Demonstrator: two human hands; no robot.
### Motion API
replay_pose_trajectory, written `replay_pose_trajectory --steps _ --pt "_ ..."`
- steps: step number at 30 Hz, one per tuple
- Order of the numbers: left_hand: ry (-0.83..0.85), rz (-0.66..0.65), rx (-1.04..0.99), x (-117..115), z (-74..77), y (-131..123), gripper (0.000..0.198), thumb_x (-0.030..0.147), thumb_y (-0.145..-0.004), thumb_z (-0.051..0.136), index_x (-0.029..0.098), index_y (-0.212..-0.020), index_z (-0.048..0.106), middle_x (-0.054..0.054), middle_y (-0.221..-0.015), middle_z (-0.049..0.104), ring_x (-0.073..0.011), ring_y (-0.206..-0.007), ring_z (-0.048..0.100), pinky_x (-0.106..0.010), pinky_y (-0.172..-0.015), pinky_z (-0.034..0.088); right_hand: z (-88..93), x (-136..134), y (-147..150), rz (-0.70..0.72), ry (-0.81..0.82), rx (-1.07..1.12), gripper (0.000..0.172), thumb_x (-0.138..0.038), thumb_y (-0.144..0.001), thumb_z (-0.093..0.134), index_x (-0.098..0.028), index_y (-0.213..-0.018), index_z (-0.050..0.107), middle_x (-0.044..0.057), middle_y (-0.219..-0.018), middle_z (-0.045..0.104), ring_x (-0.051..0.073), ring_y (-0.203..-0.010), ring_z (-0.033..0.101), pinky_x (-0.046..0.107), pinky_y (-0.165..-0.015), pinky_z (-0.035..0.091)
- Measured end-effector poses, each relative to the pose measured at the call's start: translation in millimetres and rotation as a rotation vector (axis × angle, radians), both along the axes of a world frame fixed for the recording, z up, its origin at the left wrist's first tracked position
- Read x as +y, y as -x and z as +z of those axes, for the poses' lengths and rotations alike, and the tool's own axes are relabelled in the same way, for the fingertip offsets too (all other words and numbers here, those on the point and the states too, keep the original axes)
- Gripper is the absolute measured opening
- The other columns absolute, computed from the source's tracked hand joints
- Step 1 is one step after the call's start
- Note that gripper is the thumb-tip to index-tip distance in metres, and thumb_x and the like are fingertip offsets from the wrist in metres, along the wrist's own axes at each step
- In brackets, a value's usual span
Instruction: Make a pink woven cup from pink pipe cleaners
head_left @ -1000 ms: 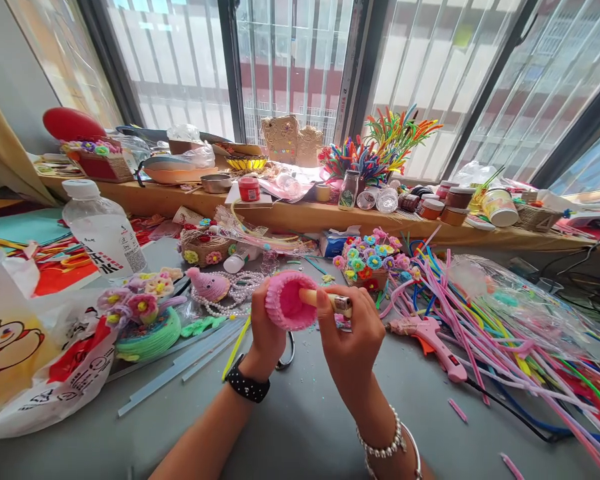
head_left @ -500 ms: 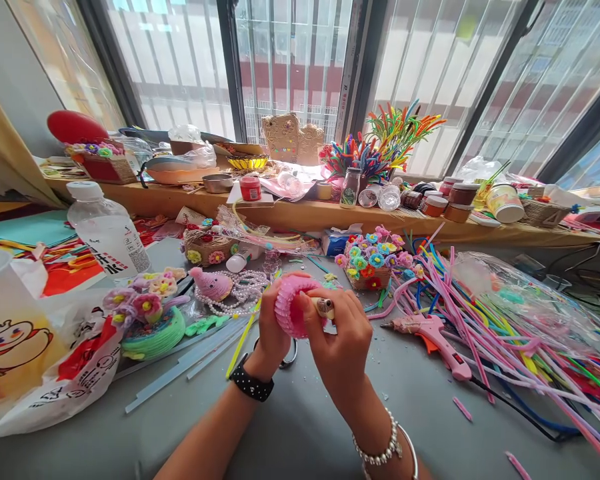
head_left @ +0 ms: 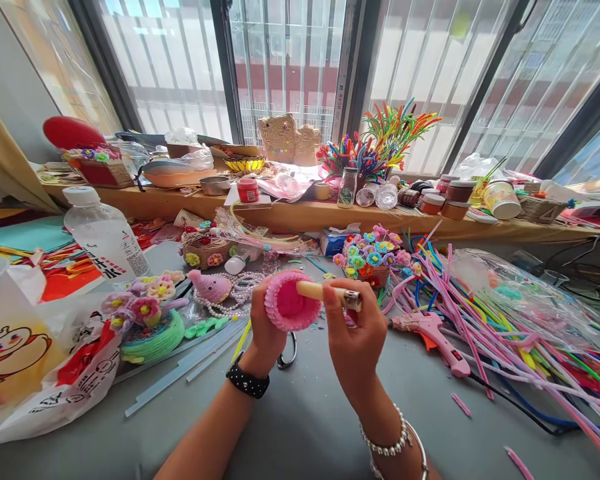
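Observation:
My left hand (head_left: 270, 320) is closed around the side of a small round pink basket (head_left: 276, 313) with a ridged, fuzzy wall. Its open mouth faces me and shows a deeper pink inside. Between the thumb and fingers of my right hand (head_left: 357, 333) is a cream lighter (head_left: 313, 291). The lighter's metal end points right, and its plain end is at the basket's mouth; whether they touch I cannot tell. Behind my left wrist, scissors (head_left: 287, 353) lie partly hidden on the grey table (head_left: 300, 427).
A pink glue gun (head_left: 440, 340) lies at right beside a heap of pipe cleaners (head_left: 480, 320). Clear glue sticks (head_left: 190, 367), a green flower piece (head_left: 155, 337), a water bottle (head_left: 105, 233) and a drink cup (head_left: 15, 340) are at left. A flower basket (head_left: 375, 257) stands behind.
My right hand has drawn the lighter back to the right, out of the basket's mouth. The basket has shifted slightly left and its opening now faces me more.

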State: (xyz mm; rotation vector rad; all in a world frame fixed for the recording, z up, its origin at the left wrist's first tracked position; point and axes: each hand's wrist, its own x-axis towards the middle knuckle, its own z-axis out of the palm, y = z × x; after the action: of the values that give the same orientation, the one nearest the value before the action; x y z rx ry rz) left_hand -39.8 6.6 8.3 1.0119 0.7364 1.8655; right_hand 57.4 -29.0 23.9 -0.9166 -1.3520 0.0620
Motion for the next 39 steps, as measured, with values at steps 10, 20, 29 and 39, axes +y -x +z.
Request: replay_pose_trajectory --steps 10,20,29,39 --pt "0.127 -0.171 -0.140 -4.7 4.2 -5.4 0.030 0.036 -0.074 0.042 0.015 -0.077 0.064 -0.005 -0.074 0.066 -0.0202 -0.078 0.060 -0.029 -0.069 0.046 1.2 2.6 -0.6 -0.112 -0.032 -0.191 0.008 -0.020 -0.080 0.053 -0.018 -0.072 0.054 0.000 -0.064 0.059 0.013 -0.058 0.050 0.025 -0.058 0.040" --pt "0.116 -0.140 -0.113 -7.1 -0.7 -8.9 0.024 0.027 -0.070 0.044 0.016 -0.080 0.063 -0.002 -0.069 0.064 -0.0185 -0.078 0.060 -0.027 -0.068 0.046 -15.3 8.9 12.8 -0.220 -0.074 -0.354 0.012 -0.019 -0.084 0.048 -0.014 -0.079 0.058 0.006 -0.067 0.062 0.018 -0.064 0.052 0.030 -0.064 0.042" --pt "0.081 -0.052 -0.144 -2.5 0.8 -8.6 0.026 0.030 -0.075 0.039 0.020 -0.069 0.063 -0.003 -0.072 0.065 -0.0196 -0.078 0.059 -0.029 -0.069 0.045 -12.5 10.9 1.2 -0.102 0.081 0.048 0.010 -0.024 -0.082 0.051 -0.017 -0.076 0.055 0.001 -0.067 0.060 0.012 -0.058 0.053 0.023 -0.055 0.042" --pt "0.152 -0.160 -0.154 -4.9 -1.2 -9.6 0.026 0.030 -0.069 0.044 0.015 -0.079 0.063 -0.004 -0.074 0.065 -0.0198 -0.076 0.060 -0.030 -0.069 0.046 -14.9 12.6 7.1 -0.118 -0.042 -0.305 0.013 -0.022 -0.083 0.049 -0.017 -0.081 0.060 0.004 -0.068 0.061 0.016 -0.066 0.052 0.028 -0.063 0.042"
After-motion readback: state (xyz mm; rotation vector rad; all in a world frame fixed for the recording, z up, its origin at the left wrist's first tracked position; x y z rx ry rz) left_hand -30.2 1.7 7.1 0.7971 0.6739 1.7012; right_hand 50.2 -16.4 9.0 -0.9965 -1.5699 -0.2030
